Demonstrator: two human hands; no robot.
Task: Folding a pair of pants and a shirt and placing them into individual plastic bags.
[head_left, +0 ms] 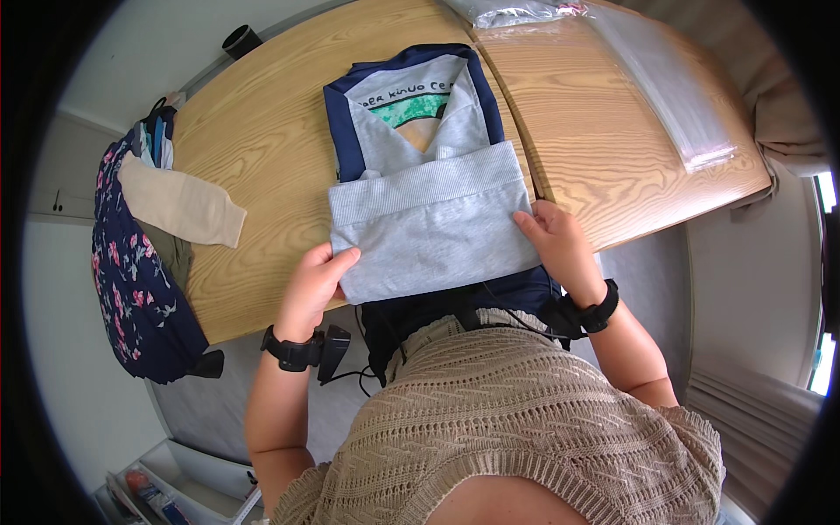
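A grey and navy sweatshirt (429, 232) lies partly folded at the table's near edge. Its ribbed hem band is turned up across the middle, over the lower part of a green print with dark lettering. Navy fabric frames the far end. At the near left side, my left hand (317, 284) pinches the folded edge, thumb on top and fingers underneath. My right hand (558, 241) grips the right edge in the same way, slightly farther from me. The fold between my hands looks flat, and its near edge reaches past the table edge.
On the wooden table (254, 122), a pile of clothes hangs over the left edge: a floral navy garment (131, 271) and a beige sleeve (184, 201). Clear plastic bags (656, 87) lie at the far right. A black cup-like object (241, 41) stands beyond. A white bin (197, 481) sits lower left.
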